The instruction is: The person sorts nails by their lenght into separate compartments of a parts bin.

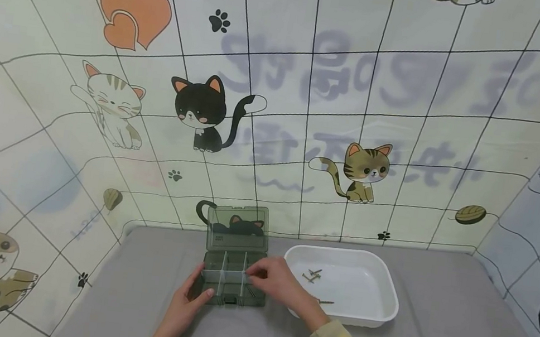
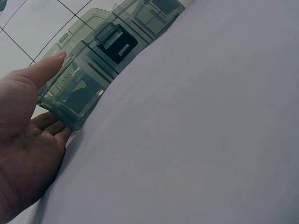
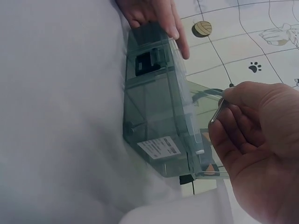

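A dark green clear compartment box (image 1: pixel 231 301) stands on the table with its lid (image 1: pixel 237 237) raised against the wall. Dividers split the inside into several sections. My left hand (image 1: pixel 184 303) holds the box at its left side, thumb over the front rim and fingers along the outer wall. Above the right-hand sections, my right hand (image 1: pixel 281 285) pinches a thin metal screw (image 3: pixel 218 112) between thumb and fingertips. A small dark fastener (image 3: pixel 135 126) shows through the box wall in the right wrist view.
To the right of the box sits a white tray (image 1: pixel 388 295). Several brass-coloured screws (image 1: pixel 312 276) lie in its left part, and another screw (image 1: pixel 326 302) is near its front. A cloth wall with cat prints rises behind the grey table (image 1: pixel 134 287).
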Demonstrator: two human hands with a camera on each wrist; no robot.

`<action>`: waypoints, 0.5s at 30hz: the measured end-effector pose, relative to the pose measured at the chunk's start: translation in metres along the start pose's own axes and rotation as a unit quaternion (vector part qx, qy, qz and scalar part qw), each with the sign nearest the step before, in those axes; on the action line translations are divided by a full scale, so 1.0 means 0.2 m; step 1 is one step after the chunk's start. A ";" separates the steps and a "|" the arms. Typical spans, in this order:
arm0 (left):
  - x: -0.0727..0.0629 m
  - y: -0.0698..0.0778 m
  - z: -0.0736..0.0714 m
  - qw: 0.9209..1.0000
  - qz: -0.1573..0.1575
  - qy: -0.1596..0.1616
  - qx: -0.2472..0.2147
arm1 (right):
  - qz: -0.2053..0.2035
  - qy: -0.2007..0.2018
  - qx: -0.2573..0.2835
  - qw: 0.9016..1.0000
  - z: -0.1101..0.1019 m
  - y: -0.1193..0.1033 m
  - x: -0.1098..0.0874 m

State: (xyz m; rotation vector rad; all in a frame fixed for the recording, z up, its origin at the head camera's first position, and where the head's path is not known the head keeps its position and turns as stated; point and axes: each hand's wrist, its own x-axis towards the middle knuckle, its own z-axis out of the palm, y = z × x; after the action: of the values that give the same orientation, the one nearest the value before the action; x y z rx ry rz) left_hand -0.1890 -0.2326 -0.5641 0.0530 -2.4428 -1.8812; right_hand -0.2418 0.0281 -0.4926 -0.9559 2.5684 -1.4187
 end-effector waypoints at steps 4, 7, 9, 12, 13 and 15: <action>0.00 0.00 0.00 1.000 0.000 0.001 -0.003 | 0.009 -0.005 0.001 1.000 0.02 0.00 0.00; -0.01 0.01 0.00 1.000 0.007 0.003 -0.002 | 0.017 -0.008 0.003 1.000 0.02 0.00 0.01; -0.01 0.01 0.01 1.000 0.011 0.003 -0.001 | 0.022 -0.010 0.002 1.000 0.02 0.00 0.01; -0.01 0.01 0.00 1.000 0.010 0.003 -0.001 | 0.031 -0.010 -0.005 0.999 0.02 0.00 0.01; -0.01 0.01 0.00 1.000 0.009 0.003 -0.003 | 0.032 -0.010 -0.006 0.999 0.02 0.00 0.01; -0.01 0.01 0.00 1.000 0.004 0.002 -0.006 | 0.031 -0.008 -0.010 0.999 0.02 0.01 0.01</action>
State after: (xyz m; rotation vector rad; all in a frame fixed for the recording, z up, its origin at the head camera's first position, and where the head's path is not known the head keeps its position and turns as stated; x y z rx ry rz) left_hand -0.1876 -0.2321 -0.5629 0.0477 -2.4256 -1.8893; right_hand -0.2423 0.0250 -0.4954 -0.8785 2.5821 -1.3675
